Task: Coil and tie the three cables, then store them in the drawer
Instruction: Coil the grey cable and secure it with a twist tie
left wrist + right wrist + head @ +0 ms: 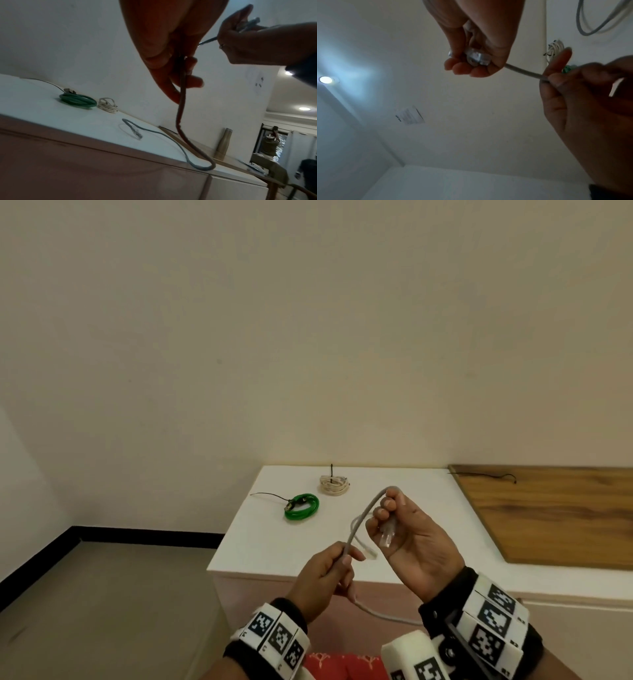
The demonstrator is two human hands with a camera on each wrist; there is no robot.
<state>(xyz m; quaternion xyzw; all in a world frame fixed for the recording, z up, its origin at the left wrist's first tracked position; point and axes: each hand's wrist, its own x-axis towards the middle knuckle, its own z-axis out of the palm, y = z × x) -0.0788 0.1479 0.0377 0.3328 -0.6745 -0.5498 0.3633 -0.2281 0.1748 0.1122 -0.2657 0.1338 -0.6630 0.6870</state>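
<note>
A grey cable [363, 515] arches between my two hands above the white cabinet top [274, 535]. My right hand [397, 529] curls round its clear plug end [477, 57]. My left hand [334, 568] pinches the cable lower down, and the slack [180, 121] hangs below it, loops over the cabinet edge and ends in a second plug [136, 133] lying on the top. A coiled green cable [301, 507] and a coiled, tied white cable [334, 485] lie further back on the top.
A thin black tie [267, 495] trails left from the green coil. A wooden board [555, 515] lies to the right with another black tie [486, 474] at its back edge. A metal bottle [223, 143] stands by the wall. Floor lies left of the cabinet.
</note>
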